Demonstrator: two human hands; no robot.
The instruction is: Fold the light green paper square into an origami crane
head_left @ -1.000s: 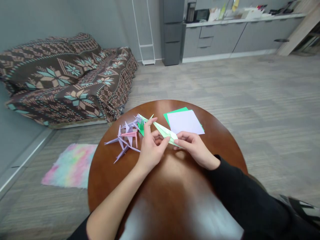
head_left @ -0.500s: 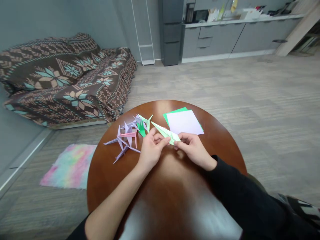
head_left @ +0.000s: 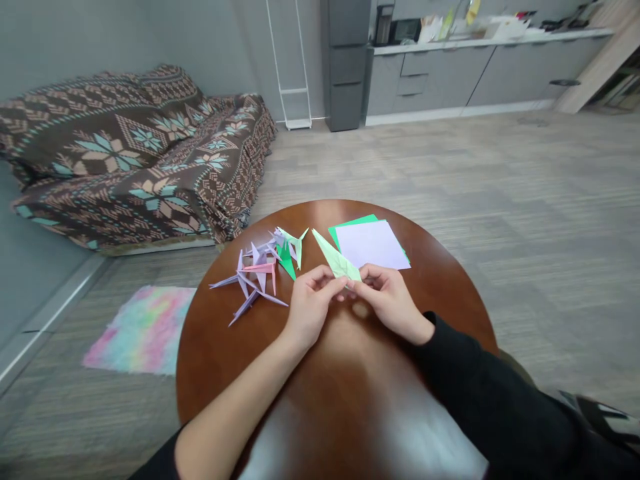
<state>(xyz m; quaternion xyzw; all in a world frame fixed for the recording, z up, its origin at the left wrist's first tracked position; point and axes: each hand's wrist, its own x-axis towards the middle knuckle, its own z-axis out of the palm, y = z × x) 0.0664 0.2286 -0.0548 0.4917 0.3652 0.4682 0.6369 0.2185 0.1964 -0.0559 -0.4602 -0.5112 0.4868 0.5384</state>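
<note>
A light green sheet of folded origami paper (head_left: 336, 257) is pinched between my two hands, its long point aimed away from me and to the left. My left hand (head_left: 313, 300) grips the lower left side with thumb and fingers. On the lower right side, my right hand (head_left: 387, 297) pinches the same paper, the thumbs close together. The paper's lowest end is partly hidden by my fingers. Just left of my hands lie several folded paper cranes: lilac ones (head_left: 245, 282), a pink one (head_left: 261, 269), a dark green one (head_left: 286, 260) and a pale green one (head_left: 296, 244).
Flat lilac paper (head_left: 373, 243) lies over green paper (head_left: 350, 223) beyond my right hand. All this is on a round brown wooden table (head_left: 225, 360). A covered sofa (head_left: 165, 160) and a fluffy rug (head_left: 140, 330) are at left; grey cabinets (head_left: 445, 77) stand behind.
My hands have closed in on the near end of the green paper, thumbs now meeting. Its point has swung to aim farther away from me. The left hand has shifted slightly right.
</note>
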